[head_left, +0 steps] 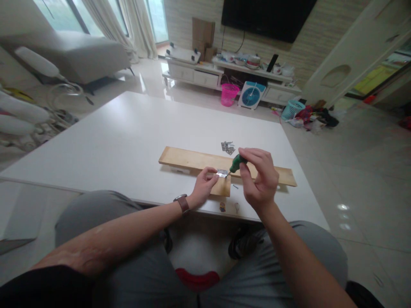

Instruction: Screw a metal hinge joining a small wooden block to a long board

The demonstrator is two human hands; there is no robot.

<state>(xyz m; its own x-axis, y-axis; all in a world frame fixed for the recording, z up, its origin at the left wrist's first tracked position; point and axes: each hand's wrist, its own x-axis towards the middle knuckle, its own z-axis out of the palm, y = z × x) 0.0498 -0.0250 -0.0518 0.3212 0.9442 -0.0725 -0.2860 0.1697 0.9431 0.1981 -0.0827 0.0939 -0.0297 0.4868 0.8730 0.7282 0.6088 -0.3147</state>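
Note:
A long light wooden board (192, 160) lies across the white table (128, 141), with a small wooden block (222, 188) against its near edge. A small metal hinge (222, 173) sits where board and block meet. My left hand (204, 185) pinches the hinge and holds it down. My right hand (258, 177) is closed round a green-handled screwdriver (236, 163), whose tip points down at the hinge.
Spare metal hinges (227, 147) lie just behind the board. A loose screw (235, 186) and two small items (229, 207) rest near the table's front edge. My knees are under that edge. A pink basket (229, 94), a fan and a TV stand are farther back.

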